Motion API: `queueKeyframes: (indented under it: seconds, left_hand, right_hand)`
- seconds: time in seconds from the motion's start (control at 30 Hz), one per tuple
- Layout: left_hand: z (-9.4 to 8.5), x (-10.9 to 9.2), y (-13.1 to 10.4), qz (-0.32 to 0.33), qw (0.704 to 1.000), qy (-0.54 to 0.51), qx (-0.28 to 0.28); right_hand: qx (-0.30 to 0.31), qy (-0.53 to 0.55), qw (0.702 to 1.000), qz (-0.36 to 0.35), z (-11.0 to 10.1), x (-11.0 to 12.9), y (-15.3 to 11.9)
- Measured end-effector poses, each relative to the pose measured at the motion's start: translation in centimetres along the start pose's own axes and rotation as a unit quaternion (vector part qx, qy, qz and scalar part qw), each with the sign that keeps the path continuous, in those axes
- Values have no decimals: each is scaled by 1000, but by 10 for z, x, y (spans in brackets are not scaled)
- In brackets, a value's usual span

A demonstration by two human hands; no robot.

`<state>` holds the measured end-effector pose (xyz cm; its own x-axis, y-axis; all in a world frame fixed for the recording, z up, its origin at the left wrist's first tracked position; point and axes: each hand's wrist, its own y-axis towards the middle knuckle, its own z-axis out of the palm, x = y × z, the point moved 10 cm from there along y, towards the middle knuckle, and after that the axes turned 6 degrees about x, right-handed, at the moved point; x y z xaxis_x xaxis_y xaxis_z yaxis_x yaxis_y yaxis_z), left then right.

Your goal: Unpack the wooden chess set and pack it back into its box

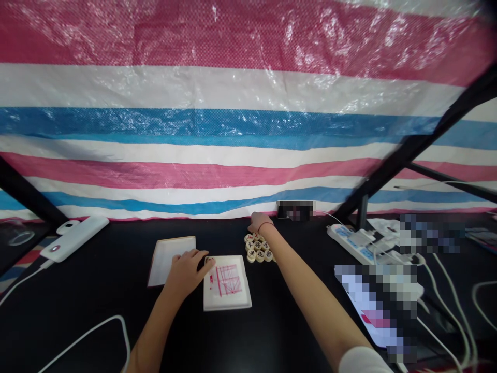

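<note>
Chess pieces (260, 256): red and black Chinese characters.

Tarp (233, 124): glossy woven plastic | tabletop (233, 344): smooth | round pieces (260, 256): smooth, perhaps plastic | white box (228, 302): matt

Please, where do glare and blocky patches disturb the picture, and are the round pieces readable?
Head view: glare speckles the upper striped sheet; head view: square blocks mask parts of the flat device at lower right; head view: the round pieces show characters, mostly too small to read.
</note>
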<state>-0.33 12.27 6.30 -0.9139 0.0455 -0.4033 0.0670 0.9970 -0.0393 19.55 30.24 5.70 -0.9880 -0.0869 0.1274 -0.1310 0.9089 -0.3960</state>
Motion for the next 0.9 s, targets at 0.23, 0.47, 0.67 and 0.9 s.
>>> queueKeyframes:
  seconds: [0.23, 0.47, 0.67, 0.9]
  left_hand:
    - [-9, 12, 2, 15, 999, -35, -13]
    - [-5, -24, -1, 86, 993, 33, -67]
    - [12, -30, 5, 47, 998, 49, 7]
    - [11, -29, 0, 59, 997, 47, 3]
  right_hand:
    - [-88, 80, 990, -72, -18, 28, -43]
    - [-160, 413, 860, -255, 17, 55, -106]
    - [-197, 514, 783, -290, 36, 58, -120]
    - [-195, 468, 806, -307, 44, 63, -132]
